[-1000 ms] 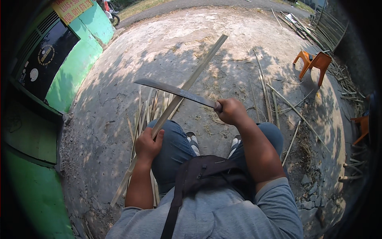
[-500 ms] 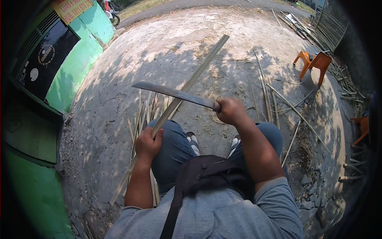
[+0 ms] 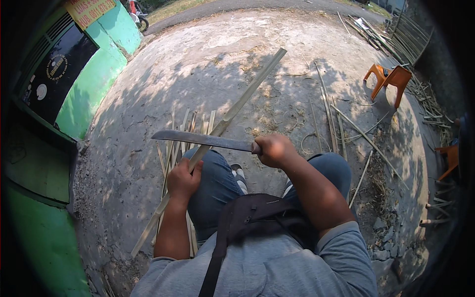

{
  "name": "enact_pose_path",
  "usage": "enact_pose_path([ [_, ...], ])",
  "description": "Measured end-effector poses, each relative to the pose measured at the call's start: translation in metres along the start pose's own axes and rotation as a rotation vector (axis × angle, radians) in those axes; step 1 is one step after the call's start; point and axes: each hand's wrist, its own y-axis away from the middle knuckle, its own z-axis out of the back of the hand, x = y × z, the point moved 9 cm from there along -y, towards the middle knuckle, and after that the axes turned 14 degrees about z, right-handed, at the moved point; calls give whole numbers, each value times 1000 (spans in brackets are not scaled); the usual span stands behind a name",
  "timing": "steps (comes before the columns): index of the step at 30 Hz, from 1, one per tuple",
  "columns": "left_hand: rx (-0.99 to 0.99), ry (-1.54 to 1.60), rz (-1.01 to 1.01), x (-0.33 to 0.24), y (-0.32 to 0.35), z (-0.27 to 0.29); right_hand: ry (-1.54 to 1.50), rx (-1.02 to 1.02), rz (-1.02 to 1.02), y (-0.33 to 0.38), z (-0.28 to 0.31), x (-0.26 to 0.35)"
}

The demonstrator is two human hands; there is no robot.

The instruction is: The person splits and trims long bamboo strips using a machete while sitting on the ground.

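Bamboo strip (image 3: 244, 98): slanting from lower left to upper right, clasped firmly in left grip (image 3: 182, 182), longer stretch reaching out ahead of fist, shorter stretch running back to left of left forearm (image 3: 172, 232). Machete (image 3: 220, 142): crossing over strip just ahead of left grip, pointing left. Right grip (image 3: 275, 151): clenched around machete handle (image 3: 256, 148), to right of strip, apart from it.

The yellow sign (image 3: 90, 12) bears red words (image 3: 91, 7) and digits (image 3: 102, 13); the round emblem (image 3: 57, 67) on dark panel (image 3: 74, 44) seems lettered.

Dull metal knife blade (image 3: 183, 137); matt, seemingly bamboo strip (image 3: 242, 102); rough ground (image 3: 131, 163).
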Motion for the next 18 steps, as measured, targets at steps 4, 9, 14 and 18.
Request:
enact_pose_path([
  [4, -43, 66, -67, 1, 2, 1, 67, -48, 17, -5, 18, -5],
  [9, -53, 87, -74, -4, 3, 4, 16, -138, -180, 6, 31, -53],
  [14, -55, 26, -68, -6, 3, 4, -51, -131, -328, 14, 39, -72],
  [18, -62, 21, -67, -7, 3, 5, -111, -98, -244, 10, 24, -53],
])
